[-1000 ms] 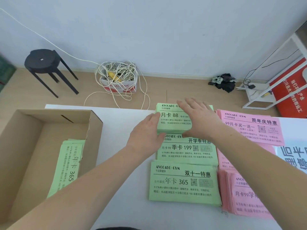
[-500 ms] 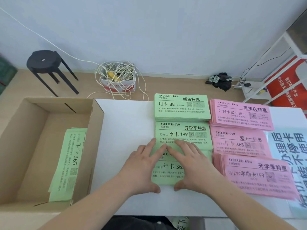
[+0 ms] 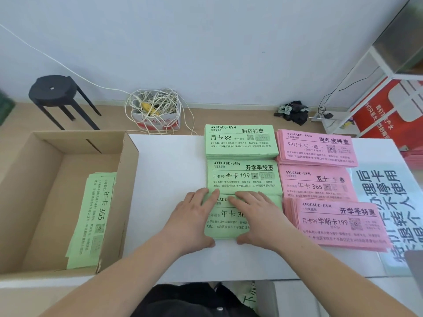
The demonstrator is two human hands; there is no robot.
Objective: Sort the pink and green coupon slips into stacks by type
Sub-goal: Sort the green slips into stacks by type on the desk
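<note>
Three green coupon stacks lie in a column on the white table [image 3: 169, 170]: a far stack [image 3: 240, 140], a middle stack [image 3: 242, 177] and a near stack [image 3: 225, 225]. Beside them on the right lie three pink stacks, far [image 3: 315, 148], middle [image 3: 318, 185] and near [image 3: 338, 225]. My left hand [image 3: 192, 220] and my right hand [image 3: 258, 220] rest flat on the near green stack. Their fingers reach its far edge and the thumbs touch its near edge. The hands hide part of its print.
An open cardboard box [image 3: 128, 179] stands at the table's left with loose green slips [image 3: 93, 220] inside. A blue-and-white printed sheet [image 3: 389, 202] lies right of the pink stacks. On the floor behind are a black stool [image 3: 55, 92] and a box of cables [image 3: 155, 110].
Both hands came back from the far green stack to the near green stack. Over the last half second they have stayed there almost still.
</note>
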